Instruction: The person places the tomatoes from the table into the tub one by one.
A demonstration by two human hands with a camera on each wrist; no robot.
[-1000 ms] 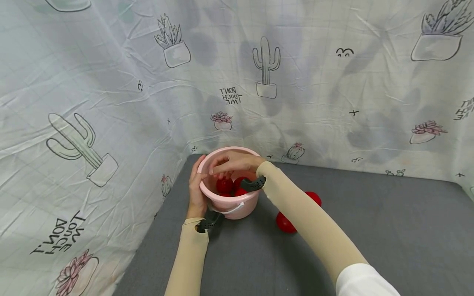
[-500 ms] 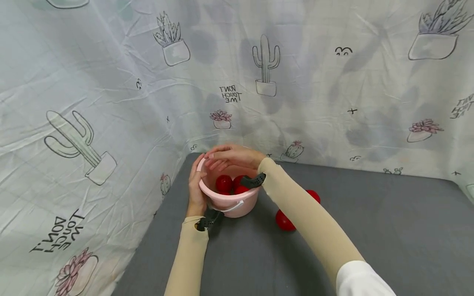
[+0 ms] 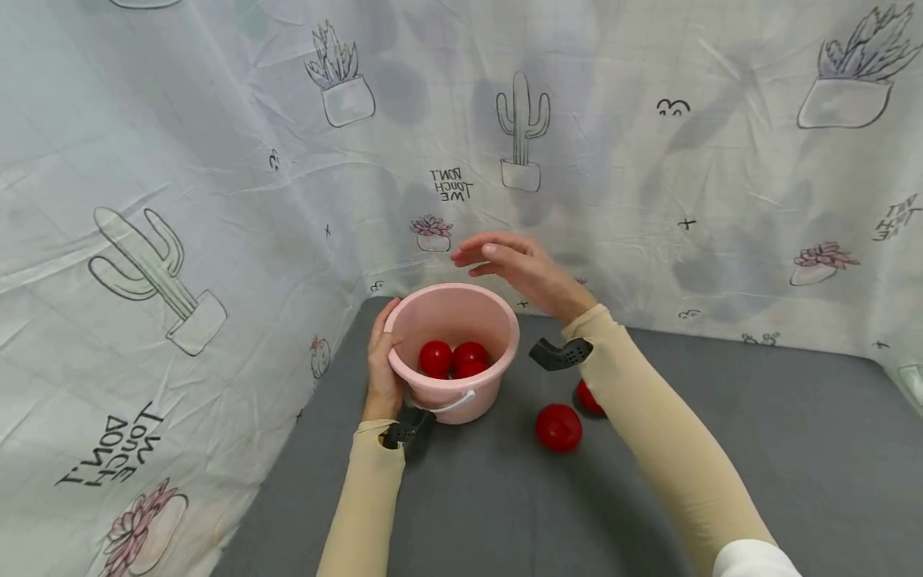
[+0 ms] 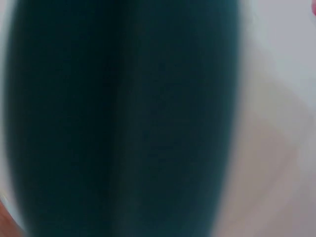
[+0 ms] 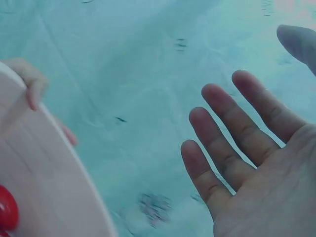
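A pink bucket [image 3: 461,401] with a white handle stands on the grey table, several red balls [image 3: 436,358] lying at its bottom. My left hand [image 3: 384,369] grips the bucket's left rim, thumb over the edge and fingers along the outside. Above and right of the bucket, my right hand [image 3: 522,268] is in the air, holding nothing; the right wrist view shows its palm and spread, nearly straight fingers [image 5: 217,136]. Two more red balls lie on the table to the right: one ball [image 3: 558,428] in full view, another ball [image 3: 590,398] partly behind the right forearm.
A pale cloth [image 3: 613,176] printed with cacti hangs behind and to the left of the grey table [image 3: 476,505]. A black wrist camera mount [image 3: 561,353] sits at the right wrist. In the left wrist view a dark blurred shape [image 4: 123,118] covers most of the picture.
My right hand has come up out of the bucket and moved right, its fingers straightening. The red balls on the table show more fully. My left hand keeps its grip on the rim.
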